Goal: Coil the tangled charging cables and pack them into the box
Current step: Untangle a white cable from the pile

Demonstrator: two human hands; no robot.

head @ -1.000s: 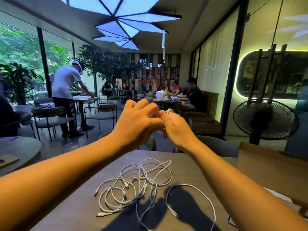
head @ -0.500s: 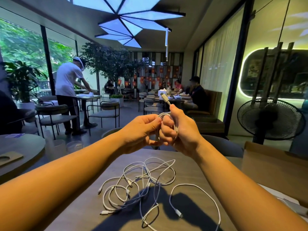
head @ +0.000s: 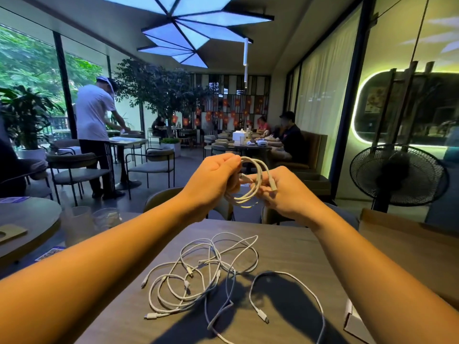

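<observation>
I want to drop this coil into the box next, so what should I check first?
1. Grip on the coiled cable, left hand and right hand: ok, both hold it.
2. Loose connector end tucked in: not ok, it sticks out.
3. Coil apart from the tangled cables on the table: ok, held above them.
4. Room in the box: cannot tell, only cardboard side shows.
5. Other cables coiled: not ok.

Right edge: black pedestal fan (head: 398,175). Top centre: star-shaped ceiling light (head: 183,28). Left of centre, a person in a white shirt (head: 93,115) stands at a small table (head: 125,140), grey chair (head: 151,162) nearby. Mid-frame: indoor tree (head: 159,90), seated diners (head: 290,139). Lower left: round table (head: 29,219) with two clear cups (head: 106,218) beside it.
</observation>
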